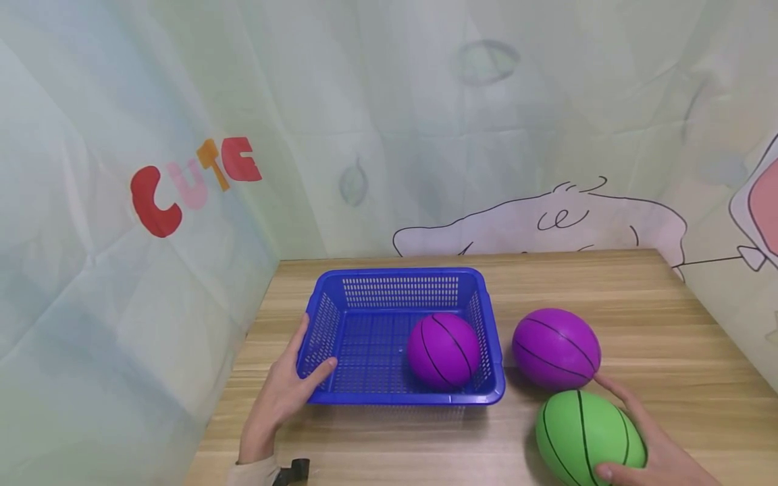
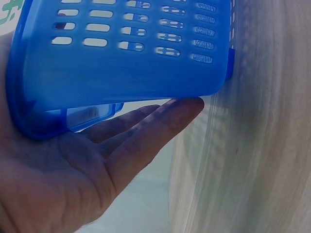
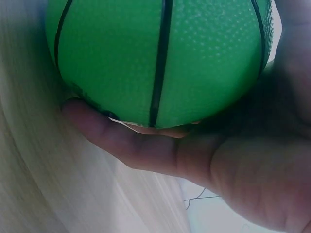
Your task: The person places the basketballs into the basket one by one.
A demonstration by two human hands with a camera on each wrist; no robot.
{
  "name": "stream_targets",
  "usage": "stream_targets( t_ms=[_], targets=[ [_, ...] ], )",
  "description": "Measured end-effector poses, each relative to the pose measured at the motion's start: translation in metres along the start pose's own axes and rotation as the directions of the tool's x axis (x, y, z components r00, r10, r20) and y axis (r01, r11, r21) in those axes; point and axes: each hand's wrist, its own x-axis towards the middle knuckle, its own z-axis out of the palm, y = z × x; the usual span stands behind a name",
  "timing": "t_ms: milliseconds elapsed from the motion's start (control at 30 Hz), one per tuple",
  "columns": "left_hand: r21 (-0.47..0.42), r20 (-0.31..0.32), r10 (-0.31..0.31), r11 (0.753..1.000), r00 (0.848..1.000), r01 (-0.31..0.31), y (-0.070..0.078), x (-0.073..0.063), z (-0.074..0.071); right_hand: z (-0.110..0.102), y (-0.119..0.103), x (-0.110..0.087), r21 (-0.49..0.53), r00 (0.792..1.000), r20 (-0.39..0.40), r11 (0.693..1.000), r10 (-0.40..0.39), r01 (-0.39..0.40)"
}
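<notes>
A blue plastic basket (image 1: 371, 398) with slotted walls stands on the wooden table, one purple ball (image 1: 444, 351) inside it toward the right. My left hand (image 1: 286, 388) holds the basket's left side, thumb over the rim and the other fingers along the outside; the left wrist view shows this hand (image 2: 97, 160) beside the basket wall (image 2: 126, 73). My right hand (image 1: 656, 439) grips a green ball (image 1: 583, 435) at the front right, thumb at its near side. In the right wrist view, fingers (image 3: 141, 148) lie along the green ball (image 3: 160, 63). Behind it sits a second purple ball (image 1: 556, 347), close to my right index fingertip.
The wooden table (image 1: 662, 324) meets a pale cloth backdrop (image 1: 389, 135) at its back and sides. Colourful letters (image 1: 156, 202) mark the left cloth. A dark strap end (image 1: 298, 469) shows by my left wrist.
</notes>
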Motion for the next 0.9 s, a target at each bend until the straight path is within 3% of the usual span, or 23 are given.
stream_targets(
  t_ms=[300,900],
  targets=[
    [-0.001,0.000,0.005,1.000,1.000,-0.005,0.000,0.001,0.000,-0.001,-0.002,0.001,-0.007,0.998,-0.007,0.998,0.056,-0.056],
    [-0.001,-0.008,0.013,1.000,1.000,-0.013,0.000,0.000,0.001,-0.008,-0.019,0.003,-0.004,0.999,-0.023,1.000,0.029,-0.029]
  ],
)
